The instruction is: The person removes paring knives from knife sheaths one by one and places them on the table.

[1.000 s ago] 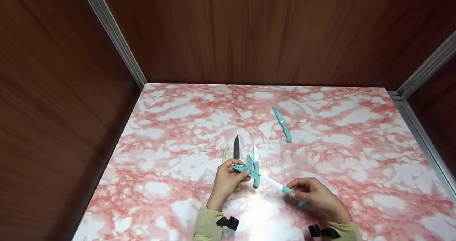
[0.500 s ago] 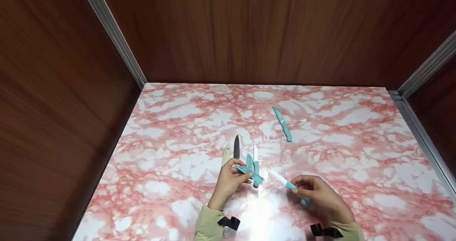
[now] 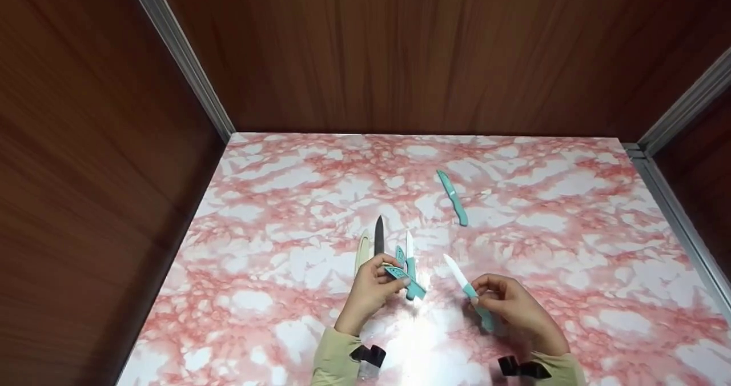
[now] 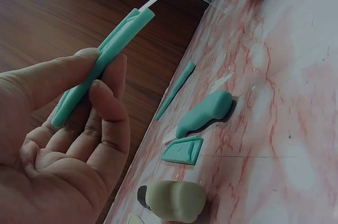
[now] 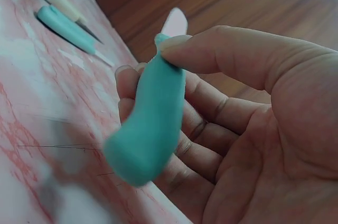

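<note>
Above the table, my left hand [image 3: 368, 289] pinches a teal knife sheath [image 4: 108, 57] between thumb and fingers. A teal-handled knife [image 5: 150, 108] is in my right hand [image 3: 514, 306], its handle gripped near the blade. The white blade [image 3: 455, 269] is bare and points up and left, apart from the sheath in the head view. Beneath and behind my left hand lie a second teal knife [image 4: 208, 110] with a white blade and another teal sheath [image 4: 182, 151]. Beside them is a cream-handled knife [image 4: 174, 200] with a dark blade, partly hidden by the hand in the head view.
A cream sheath [image 3: 362, 252] lies left of the dark blade. Farther back rests a teal knife in its sheath [image 3: 454, 200]. Wood-grain panels [image 3: 400, 55] with metal edging close off the back and sides of the red-and-white marbled table [image 3: 274, 203].
The right hand has drawn the knife away from the sheath, to the right, and turned its blade more upright. The left hand has shifted slightly right with the sheath.
</note>
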`<state>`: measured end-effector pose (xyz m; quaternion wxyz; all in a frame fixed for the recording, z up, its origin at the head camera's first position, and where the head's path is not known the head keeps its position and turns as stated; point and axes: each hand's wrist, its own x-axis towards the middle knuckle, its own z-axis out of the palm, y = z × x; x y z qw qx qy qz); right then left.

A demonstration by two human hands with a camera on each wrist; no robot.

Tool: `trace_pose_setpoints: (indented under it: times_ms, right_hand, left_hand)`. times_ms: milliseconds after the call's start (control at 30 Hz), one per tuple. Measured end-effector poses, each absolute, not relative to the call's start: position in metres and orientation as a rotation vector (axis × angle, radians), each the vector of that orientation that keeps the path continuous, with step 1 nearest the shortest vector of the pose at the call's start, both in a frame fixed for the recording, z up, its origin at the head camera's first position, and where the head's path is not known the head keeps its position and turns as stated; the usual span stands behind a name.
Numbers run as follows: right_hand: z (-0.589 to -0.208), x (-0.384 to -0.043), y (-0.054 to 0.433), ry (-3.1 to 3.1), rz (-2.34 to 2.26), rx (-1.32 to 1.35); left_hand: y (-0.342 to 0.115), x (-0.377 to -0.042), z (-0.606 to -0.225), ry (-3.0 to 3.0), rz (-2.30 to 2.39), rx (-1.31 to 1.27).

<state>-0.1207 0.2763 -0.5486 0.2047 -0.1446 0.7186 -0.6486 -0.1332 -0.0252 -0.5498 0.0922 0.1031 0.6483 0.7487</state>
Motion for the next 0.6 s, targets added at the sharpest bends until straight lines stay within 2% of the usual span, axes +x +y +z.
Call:
trace_pose_setpoints:
  times_ms: [600]
  right_hand:
    - [-0.5543,-0.1217,0.2737,1.940,-1.886,-0.388]
  left_hand:
    - [-0.0177,-0.1354,-0.5441,1.942,2.216,0.265]
